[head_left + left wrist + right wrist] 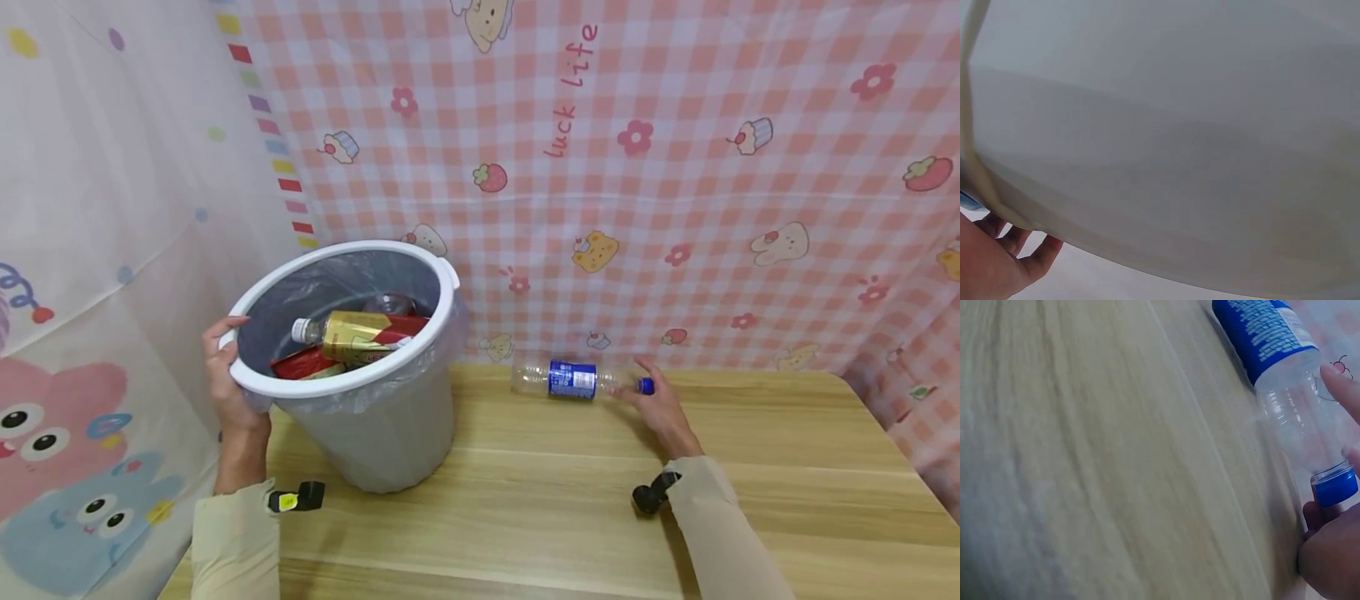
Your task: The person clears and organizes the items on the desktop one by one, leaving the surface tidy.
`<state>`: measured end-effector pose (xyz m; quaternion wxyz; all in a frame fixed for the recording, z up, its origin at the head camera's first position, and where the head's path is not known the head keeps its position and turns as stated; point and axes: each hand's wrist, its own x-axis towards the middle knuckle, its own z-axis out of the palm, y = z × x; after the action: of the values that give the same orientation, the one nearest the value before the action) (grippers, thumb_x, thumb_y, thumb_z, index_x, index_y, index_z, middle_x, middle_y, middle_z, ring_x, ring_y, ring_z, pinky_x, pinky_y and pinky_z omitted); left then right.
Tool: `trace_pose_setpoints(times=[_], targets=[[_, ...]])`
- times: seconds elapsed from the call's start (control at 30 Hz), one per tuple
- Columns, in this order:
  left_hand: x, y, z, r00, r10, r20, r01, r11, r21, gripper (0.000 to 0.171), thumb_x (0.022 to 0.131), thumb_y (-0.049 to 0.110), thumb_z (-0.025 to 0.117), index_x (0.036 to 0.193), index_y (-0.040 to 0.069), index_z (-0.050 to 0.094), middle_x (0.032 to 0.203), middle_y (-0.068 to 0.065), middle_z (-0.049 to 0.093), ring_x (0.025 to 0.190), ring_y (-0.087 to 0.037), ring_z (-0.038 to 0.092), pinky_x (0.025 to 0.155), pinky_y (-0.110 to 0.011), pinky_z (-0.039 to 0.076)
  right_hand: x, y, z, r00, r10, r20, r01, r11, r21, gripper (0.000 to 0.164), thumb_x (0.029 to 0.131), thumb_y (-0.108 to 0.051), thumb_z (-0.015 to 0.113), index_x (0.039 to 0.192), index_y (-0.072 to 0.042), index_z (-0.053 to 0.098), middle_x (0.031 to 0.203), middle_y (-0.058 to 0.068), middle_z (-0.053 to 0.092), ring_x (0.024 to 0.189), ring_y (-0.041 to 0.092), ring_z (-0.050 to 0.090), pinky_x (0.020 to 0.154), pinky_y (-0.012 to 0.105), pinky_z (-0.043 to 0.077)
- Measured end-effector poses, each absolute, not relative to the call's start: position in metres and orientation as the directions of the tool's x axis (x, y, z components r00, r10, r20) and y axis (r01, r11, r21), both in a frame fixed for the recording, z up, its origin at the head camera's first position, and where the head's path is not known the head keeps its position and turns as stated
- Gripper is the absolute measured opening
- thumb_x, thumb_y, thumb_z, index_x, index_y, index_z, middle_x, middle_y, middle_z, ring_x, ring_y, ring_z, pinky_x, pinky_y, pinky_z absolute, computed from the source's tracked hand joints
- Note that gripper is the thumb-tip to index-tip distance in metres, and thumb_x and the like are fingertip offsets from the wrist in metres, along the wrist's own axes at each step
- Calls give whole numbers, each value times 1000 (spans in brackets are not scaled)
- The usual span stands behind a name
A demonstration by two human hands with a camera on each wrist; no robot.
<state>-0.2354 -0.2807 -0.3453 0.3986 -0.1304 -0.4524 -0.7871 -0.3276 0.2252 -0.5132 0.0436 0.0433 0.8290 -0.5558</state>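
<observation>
My left hand (228, 379) grips the white rim of a grey trash bin (390, 442) lined with a clear bag, its fingers hooked over the left side. The bin leans toward me and to the left. Inside lie a bottle with a gold-and-red label (363, 333), a red packet (303, 364) and a clear container, partly hidden. In the left wrist view the bin's wall (1166, 162) fills most of the picture. At the back of the table, my right hand (660, 408) holds a clear plastic bottle (532, 379) around its neck. That bottle lies sideways, blue cap (1335, 487) toward the hand.
A wooden table (555, 517) carries the bin and the bottle. Behind it hangs a pink checked curtain (675, 192), close to the bottle. A white printed curtain (135, 233) hangs along the left, near my left hand.
</observation>
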Motion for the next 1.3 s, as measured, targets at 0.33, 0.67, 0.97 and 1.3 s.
trace_pose_setpoints(times=[0.33, 0.67, 0.97, 1.3], targets=[[-237, -281, -346, -631, -516, 580, 759, -255, 599, 28, 92, 10, 39, 109, 0, 59, 116, -19, 55, 105, -25, 56, 90, -28, 44, -326, 226, -518, -992, -44, -120, 91, 413, -906, 85, 83, -54, 73, 153, -23, 36, 150, 22, 38, 141, 45, 29, 111, 66, 19], [-234, -281, -344, -669, -504, 547, 719, -253, 647, 30, 93, 11, 36, 111, 3, 58, 118, -15, 54, 108, -23, 55, 91, -26, 43, -324, 228, -518, -994, -53, -97, 67, 410, -910, 76, 86, -47, 74, 149, -17, 44, 144, 23, 44, 134, 42, 39, 110, 62, 26], [-231, -283, -346, -668, -515, 537, 710, -228, 666, 31, 93, 11, 35, 111, 4, 59, 119, -14, 54, 108, -22, 54, 91, -26, 42, -320, 229, -525, -997, -36, -70, 52, 364, -930, 78, 85, -50, 73, 148, -15, 43, 134, 19, 49, 126, 36, 43, 108, 55, 31], [-232, -283, -345, -673, -501, 544, 697, -185, 693, 31, 93, 13, 35, 112, 6, 58, 123, -13, 51, 112, -22, 52, 93, -26, 42, -315, 232, -512, -999, -18, -44, 38, 282, -959, 77, 87, -48, 72, 149, -15, 41, 131, 16, 49, 124, 32, 43, 105, 50, 31]])
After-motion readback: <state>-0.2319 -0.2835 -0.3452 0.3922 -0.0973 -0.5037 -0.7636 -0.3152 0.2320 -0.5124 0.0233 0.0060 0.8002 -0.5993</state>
